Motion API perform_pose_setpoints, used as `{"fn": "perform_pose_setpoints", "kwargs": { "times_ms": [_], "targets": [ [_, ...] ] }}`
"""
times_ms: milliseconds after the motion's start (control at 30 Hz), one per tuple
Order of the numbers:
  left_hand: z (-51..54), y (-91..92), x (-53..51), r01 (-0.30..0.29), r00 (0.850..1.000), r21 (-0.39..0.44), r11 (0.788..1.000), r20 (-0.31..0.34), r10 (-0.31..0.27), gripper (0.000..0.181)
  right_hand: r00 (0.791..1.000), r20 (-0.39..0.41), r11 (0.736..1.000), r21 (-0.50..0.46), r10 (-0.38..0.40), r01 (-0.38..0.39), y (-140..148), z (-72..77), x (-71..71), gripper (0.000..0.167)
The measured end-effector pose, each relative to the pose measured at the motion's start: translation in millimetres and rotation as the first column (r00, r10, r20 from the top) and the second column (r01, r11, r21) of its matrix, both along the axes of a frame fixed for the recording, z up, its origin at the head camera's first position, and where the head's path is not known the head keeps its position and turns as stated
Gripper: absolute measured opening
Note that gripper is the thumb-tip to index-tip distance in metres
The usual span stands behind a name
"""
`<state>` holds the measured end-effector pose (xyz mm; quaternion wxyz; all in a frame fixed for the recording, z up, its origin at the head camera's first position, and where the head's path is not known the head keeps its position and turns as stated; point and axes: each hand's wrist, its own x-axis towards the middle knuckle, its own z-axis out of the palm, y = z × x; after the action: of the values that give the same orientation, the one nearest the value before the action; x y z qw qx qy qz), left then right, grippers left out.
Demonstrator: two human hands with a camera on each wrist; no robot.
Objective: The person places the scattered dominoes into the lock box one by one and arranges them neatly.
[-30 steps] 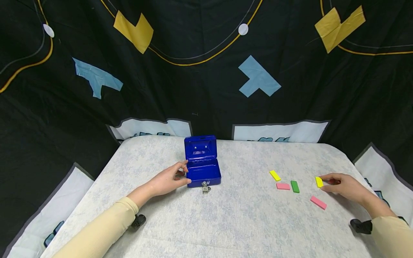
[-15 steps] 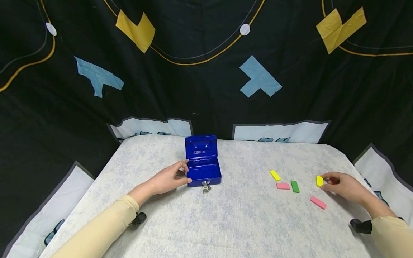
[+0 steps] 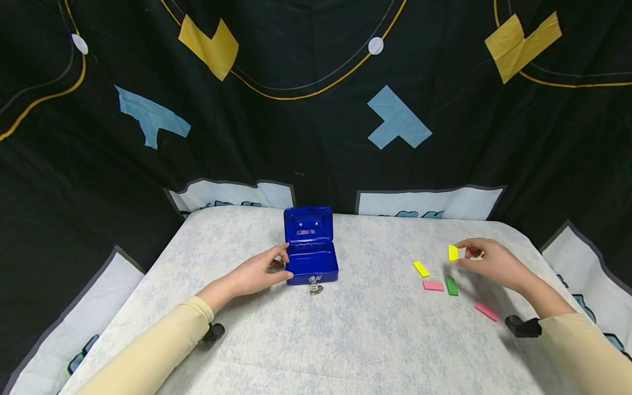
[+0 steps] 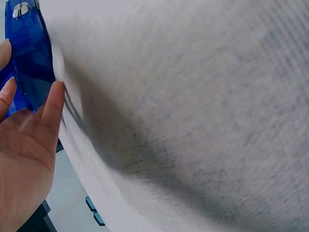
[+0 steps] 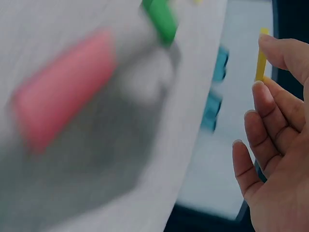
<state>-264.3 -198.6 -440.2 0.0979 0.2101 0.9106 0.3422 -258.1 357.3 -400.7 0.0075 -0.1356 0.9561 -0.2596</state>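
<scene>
Yellow block (image 3: 452, 253), in the head view, sits between thumb and fingertips of the right hand (image 3: 496, 263), raised above the table (image 3: 375, 334) near the green block (image 3: 451, 286); the blue box (image 3: 313, 277), its lid (image 3: 309, 235) up, stands well apart, beside the left hand (image 3: 252, 274). In the left wrist view, that hand's fingers are spread, touching the box's side without wrapping it; a careless push could shift it. In the right wrist view, only the tips pinch the block, so a loosened squeeze could drop it.
</scene>
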Motion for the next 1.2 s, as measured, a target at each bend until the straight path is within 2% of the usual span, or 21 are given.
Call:
{"fn": "perform_pose_setpoints", "kwargs": {
  "times_ms": [267, 733, 1000, 1200],
  "targets": [
    [-1.1, 0.2, 2.0, 0.007, 1.0, 0.026, 1.0, 0.0, -0.007, 0.033, 0.995, -0.025, 0.994, -0.051, 0.098, -0.099, -70, 8.5, -13.7, 0.043],
    [2.7, 0.4, 2.8, 0.022, 0.999, 0.043, 0.999, 0.036, -0.024, 0.032, 0.966, -0.055, 0.966, -0.042, 0.254, -0.257, -176, 13.6, -28.1, 0.04],
    [3.4, -1.1, 2.1, 0.019, 0.999, 0.042, 0.999, 0.035, -0.021, 0.031, 0.95, -0.063, 0.952, 0.018, 0.307, -0.306, -225, 15.7, -31.7, 0.039],
    [3.8, -0.1, 1.5, 0.018, 1.0, 0.038, 0.999, 0.014, -0.019, 0.031, 0.944, -0.071, 0.946, 0.062, 0.323, -0.319, -251, 11.8, -36.4, 0.041]
  ]
}}
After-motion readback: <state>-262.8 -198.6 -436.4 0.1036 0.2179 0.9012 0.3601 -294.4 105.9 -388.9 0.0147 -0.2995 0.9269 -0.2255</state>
